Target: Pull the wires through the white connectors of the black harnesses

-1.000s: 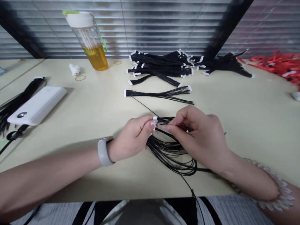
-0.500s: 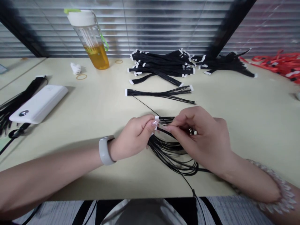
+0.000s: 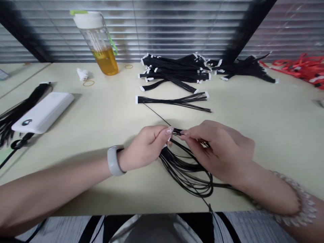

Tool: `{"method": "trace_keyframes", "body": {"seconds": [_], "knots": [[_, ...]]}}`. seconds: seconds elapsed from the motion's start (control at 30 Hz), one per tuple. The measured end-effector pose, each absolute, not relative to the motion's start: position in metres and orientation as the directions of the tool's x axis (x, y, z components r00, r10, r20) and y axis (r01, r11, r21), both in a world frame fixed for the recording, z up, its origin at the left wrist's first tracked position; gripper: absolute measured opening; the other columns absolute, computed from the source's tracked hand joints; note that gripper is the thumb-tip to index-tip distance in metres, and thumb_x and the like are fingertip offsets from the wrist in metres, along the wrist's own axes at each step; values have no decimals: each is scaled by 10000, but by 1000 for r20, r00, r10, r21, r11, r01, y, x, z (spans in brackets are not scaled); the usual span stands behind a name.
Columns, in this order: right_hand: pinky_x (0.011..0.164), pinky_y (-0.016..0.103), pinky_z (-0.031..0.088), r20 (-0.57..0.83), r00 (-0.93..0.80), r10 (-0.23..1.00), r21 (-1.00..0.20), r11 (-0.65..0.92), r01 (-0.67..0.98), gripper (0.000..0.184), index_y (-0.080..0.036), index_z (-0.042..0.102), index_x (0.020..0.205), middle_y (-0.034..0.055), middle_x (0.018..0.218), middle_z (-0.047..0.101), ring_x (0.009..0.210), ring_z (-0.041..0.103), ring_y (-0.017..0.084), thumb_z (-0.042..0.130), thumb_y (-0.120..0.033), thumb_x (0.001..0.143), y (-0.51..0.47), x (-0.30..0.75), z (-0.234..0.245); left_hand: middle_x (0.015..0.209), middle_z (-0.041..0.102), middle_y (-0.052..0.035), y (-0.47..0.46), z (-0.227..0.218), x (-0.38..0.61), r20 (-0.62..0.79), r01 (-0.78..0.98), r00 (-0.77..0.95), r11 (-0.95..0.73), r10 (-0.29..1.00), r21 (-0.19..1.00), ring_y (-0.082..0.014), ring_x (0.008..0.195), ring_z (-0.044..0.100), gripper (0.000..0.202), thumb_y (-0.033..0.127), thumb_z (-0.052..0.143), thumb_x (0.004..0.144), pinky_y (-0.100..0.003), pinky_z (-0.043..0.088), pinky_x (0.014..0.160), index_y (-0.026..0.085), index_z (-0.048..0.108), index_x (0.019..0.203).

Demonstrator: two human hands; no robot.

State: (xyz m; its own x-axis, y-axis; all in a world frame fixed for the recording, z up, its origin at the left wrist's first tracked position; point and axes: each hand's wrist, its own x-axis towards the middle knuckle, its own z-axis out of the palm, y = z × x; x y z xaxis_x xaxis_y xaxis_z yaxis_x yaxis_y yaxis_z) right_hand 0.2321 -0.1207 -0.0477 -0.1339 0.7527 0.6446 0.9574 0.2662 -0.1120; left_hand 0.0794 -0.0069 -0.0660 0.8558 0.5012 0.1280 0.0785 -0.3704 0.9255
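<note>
My left hand (image 3: 149, 145) pinches a small white connector (image 3: 170, 138), mostly covered by the thumb and fingers. From it a bunch of thin black wires (image 3: 187, 175) loops down over the table and runs off under my right wrist. Just right of the connector, my right hand (image 3: 220, 148) has thumb and forefinger closed on a thin black wire (image 3: 178, 132); its other fingers curl over more wires and hide them. Beyond both hands lies a black wire harness (image 3: 162, 100) with white ends, one stray wire reaching toward my left hand.
Piles of black harnesses (image 3: 174, 69) lie at the back, with red cables (image 3: 303, 69) at the far right. A bottle of amber liquid (image 3: 105, 60) stands back left. To the left sit a white power bank (image 3: 44, 113) and another black wire bundle (image 3: 27, 104).
My right hand has shifted slightly right and down, its fingers more closed together. The looped wires have sagged a little toward the table's front edge. My left hand has barely moved.
</note>
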Motion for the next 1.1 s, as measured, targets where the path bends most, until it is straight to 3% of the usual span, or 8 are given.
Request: {"method": "trace_keyframes", "body": {"seconds": [0.2,0.43,1.1], "knots": [[563,274,454,666,-217,713,-15,304,953,256,-240,498,969,-23,740,648,683,600,134,551,-62,794,-122,237,-53,503,445,23,-7,-65,80,125,77,852,-357,508,931,-77,500,440,438,421,343,940,-196,383,490,150,479,625],[655,291,477,673,-277,686,66,317,946,196,-233,497,963,-13,737,632,716,583,149,587,-136,818,-124,238,-56,478,430,31,-7,-65,80,106,82,856,-336,506,938,-75,483,429,437,417,334,945,-198,376,488,152,470,625],[625,285,494,710,-375,596,135,407,903,171,-189,488,811,-9,727,644,667,568,126,625,-89,786,-120,237,-49,603,519,10,-7,-66,80,167,60,857,-416,488,908,-70,576,462,387,323,335,950,-189,396,589,138,480,644]]}}
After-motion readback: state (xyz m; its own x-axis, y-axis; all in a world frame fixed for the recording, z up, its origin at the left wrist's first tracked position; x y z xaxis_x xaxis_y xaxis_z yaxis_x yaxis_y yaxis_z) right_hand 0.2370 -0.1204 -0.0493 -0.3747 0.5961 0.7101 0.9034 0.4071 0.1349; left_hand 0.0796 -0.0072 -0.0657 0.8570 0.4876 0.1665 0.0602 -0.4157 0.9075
